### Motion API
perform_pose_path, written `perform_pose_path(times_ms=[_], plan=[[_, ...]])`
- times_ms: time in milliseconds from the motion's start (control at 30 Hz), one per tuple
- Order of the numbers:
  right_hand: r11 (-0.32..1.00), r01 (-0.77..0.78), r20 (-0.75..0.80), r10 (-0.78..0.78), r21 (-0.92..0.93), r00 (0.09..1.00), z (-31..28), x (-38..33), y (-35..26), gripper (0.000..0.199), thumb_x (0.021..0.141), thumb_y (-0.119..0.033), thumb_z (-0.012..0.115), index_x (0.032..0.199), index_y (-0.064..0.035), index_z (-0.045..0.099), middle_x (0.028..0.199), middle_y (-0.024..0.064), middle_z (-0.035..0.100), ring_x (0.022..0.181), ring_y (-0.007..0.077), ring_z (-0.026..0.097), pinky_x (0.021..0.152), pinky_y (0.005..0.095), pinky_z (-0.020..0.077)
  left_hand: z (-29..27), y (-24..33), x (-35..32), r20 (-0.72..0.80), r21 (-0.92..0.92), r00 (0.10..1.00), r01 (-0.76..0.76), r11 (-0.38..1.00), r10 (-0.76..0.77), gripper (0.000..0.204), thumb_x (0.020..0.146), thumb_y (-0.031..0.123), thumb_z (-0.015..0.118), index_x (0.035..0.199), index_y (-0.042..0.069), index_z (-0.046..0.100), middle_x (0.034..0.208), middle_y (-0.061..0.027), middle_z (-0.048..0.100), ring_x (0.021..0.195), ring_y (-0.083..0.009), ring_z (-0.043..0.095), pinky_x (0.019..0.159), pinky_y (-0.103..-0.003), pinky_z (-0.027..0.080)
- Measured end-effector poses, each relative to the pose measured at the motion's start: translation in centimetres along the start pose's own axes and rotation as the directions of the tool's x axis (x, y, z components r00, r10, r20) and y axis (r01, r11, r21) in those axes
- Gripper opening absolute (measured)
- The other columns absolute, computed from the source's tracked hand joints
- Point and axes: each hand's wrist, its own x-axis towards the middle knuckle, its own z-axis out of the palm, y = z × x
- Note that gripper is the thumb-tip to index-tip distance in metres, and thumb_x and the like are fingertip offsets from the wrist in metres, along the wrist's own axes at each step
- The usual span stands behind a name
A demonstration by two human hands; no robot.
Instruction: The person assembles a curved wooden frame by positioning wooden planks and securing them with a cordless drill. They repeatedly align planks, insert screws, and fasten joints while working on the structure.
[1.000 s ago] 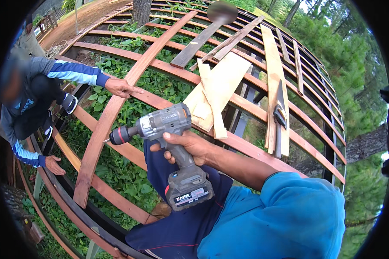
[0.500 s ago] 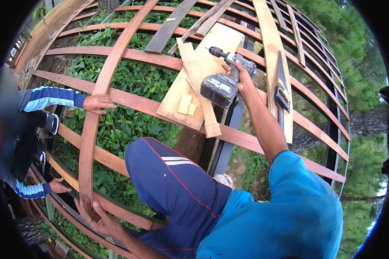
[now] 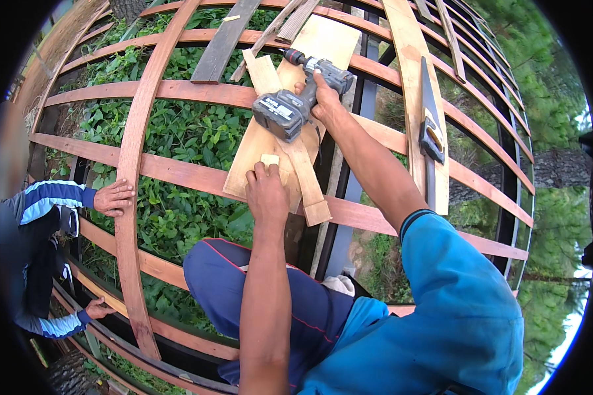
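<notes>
My right hand [image 3: 325,102] is wrapped round the grip of a grey-black cordless drill [image 3: 284,113], held above a wide pale board [image 3: 329,39], its chuck aimed to the far left. Low on that board, my left hand [image 3: 268,191] has its fingers closed at a small wooden block [image 3: 269,159]; the fingertips are partly hidden behind the knuckles. Beside it lies a narrow pale wooden strip [image 3: 303,174] with a short piece at its near end. To the left a long reddish plank [image 3: 133,138] lies across the slats.
A co-worker's hand [image 3: 114,197] rests against the reddish plank, the other hand [image 3: 97,308] near a lower slat. At right a handsaw [image 3: 431,125] lies on a long pale board [image 3: 402,39]. Grey planks [image 3: 224,43] lie farther off. Green plants [image 3: 191,138] show through gaps between slats.
My left hand has left the near end of the reddish plank and reached the small blocks on the board. The drill has shifted slightly left. The co-worker's upper hand has moved left.
</notes>
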Motion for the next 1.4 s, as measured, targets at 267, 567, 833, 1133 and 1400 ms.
perform_pose_path(times_ms=[267, 567, 833, 1133, 1400], plan=[[0.719, -0.081, 0.072, 0.18, -0.69, 0.981, -2.0, -3.6, -3.6, 0.057, 0.1, -0.044, 0.07, 0.122, 0.0075, 0.061, 0.111, 0.0205, 0.07, 0.091, 0.03, 0.075, 0.085, 0.0458, 0.0658, 1.8, -2.4, 1.5, -0.122, -0.118, 0.99, 0.061, 0.991, -0.076, 0.033, 0.084, 0.0, 0.067, 0.117, -0.002, 0.067, 0.112, -0.0208, 0.069, 0.101, -0.0413, 0.067, 0.091, -0.047, 0.057], [0.571, 0.066, 0.092, 0.017, -0.819, 0.996, -3.2, -6.2, -3.6, 0.07, 0.099, -0.061, 0.064, 0.111, 0.0077, 0.067, 0.096, 0.0157, 0.072, 0.079, 0.0224, 0.073, 0.068, 0.0322, 0.0604, 0.4, -5.2, 1.3, 0.179, -0.983, 0.913, 0.156, -0.092, -0.367, 0.031, 0.096, -0.004, 0.058, 0.126, -0.005, 0.065, 0.108, -0.0141, 0.073, 0.087, -0.018, 0.073, 0.076, -0.033, 0.062], [0.139, 0.683, 0.542, -0.504, -0.717, 0.672, -1.7, -19.9, 1.0, 0.031, 0.097, -0.017, 0.075, 0.119, 0.0024, 0.068, 0.104, 0.011, 0.07, 0.084, 0.0162, 0.066, 0.071, 0.0306, 0.0549, -1.5, -5.2, 1.1, 0.333, -0.835, 0.906, 0.155, -0.527, -0.262, 0.037, 0.099, 0.002, 0.039, 0.13, -0.001, 0.061, 0.09, -0.008, 0.062, 0.074, -0.0148, 0.058, 0.06, -0.03, 0.049], [0.265, 0.703, 0.684, -0.174, -0.66, 0.709, 2.9, -25.9, 7.3, 0.052, 0.094, -0.019, 0.076, 0.143, -0.0086, 0.061, 0.12, 0.0141, 0.065, 0.072, 0.0182, 0.066, 0.07, 0.0346, 0.0552, -2.5, -3.5, -0.9, 0.317, -0.924, 0.897, 0.219, -0.313, -0.308, 0.035, 0.107, 0.015, 0.045, 0.136, 0.0, 0.06, 0.105, -0.0061, 0.065, 0.088, -0.0147, 0.062, 0.069, -0.031, 0.052], [0.713, 0.475, 0.464, -0.233, -0.516, 0.854, 1.3, -26.3, 8.1, 0.029, 0.1, -0.013, 0.071, 0.128, -0.0035, 0.067, 0.077, 0.0041, 0.067, 0.064, 0.0084, 0.062, 0.056, 0.0276, 0.0525, -2.8, -3.9, -2.3, 0.239, -0.97, 0.97, 0.236, -0.057, -0.04, 0.035, 0.11, 0.021, 0.053, 0.139, 0.001, 0.055, 0.117, -0.0075, 0.067, 0.101, -0.017, 0.066, 0.083, -0.036, 0.058]])
